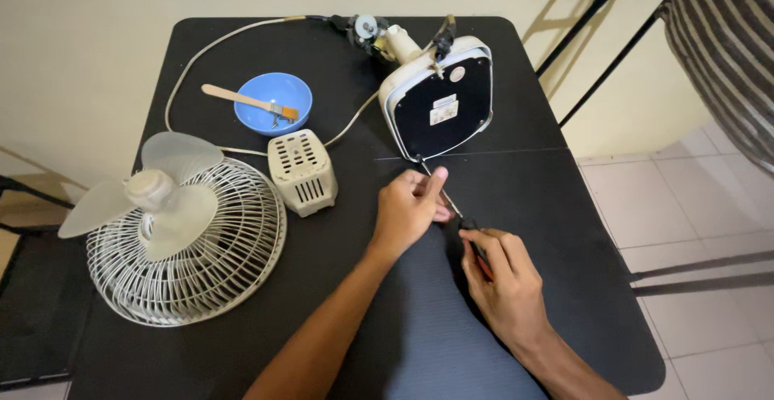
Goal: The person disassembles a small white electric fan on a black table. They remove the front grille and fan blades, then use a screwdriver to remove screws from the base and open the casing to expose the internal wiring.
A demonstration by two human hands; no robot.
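A black table (242,352) carries one fan base (437,97) tipped up, its dark underside showing a small white rectangular label at the centre and a round pale sticker near the top edge. The right hand (504,283) has its fingers closed around one screwdriver (466,224), whose tip points at the base's lower edge. The left hand (407,210) pinches the shaft with narrow fingers. Further left lie one wire fan guard (218,263), one three-bladed propeller (149,192), one vented motor cover (302,170) and one blue bowl (272,102) holding a brush (250,102).
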